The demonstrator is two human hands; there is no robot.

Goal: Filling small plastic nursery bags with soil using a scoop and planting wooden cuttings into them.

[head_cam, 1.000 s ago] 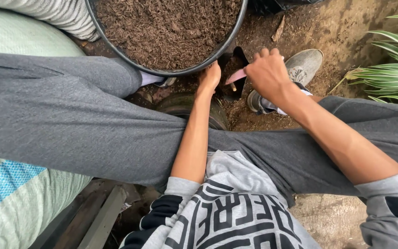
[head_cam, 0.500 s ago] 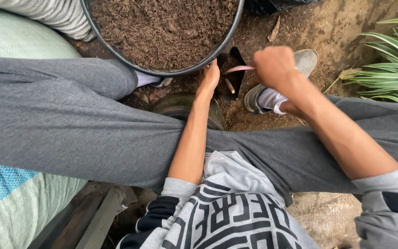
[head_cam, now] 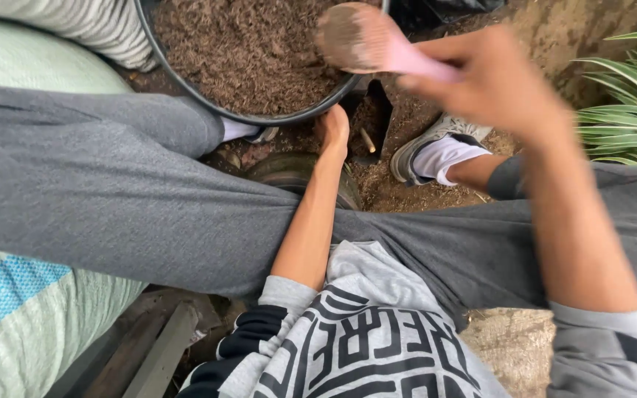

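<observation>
1. The right hand (head_cam: 499, 85) has been lifted away from the small black planting bag (head_cam: 374, 121), where it was held half a second ago, and is now blurred with motion above the shoe.
2. The pink scoop (head_cam: 366, 40), earlier dipped towards the bag's mouth with only its handle seen, has been swung up and over the rim of the large black tub (head_cam: 289, 114); its soiled bowl is now seen above the brown planting mix.
3. The bag's opening, formerly covered in part by the right hand, has been left exposed.
4. The right forearm has been raised, more steeply angled across the view.
</observation>
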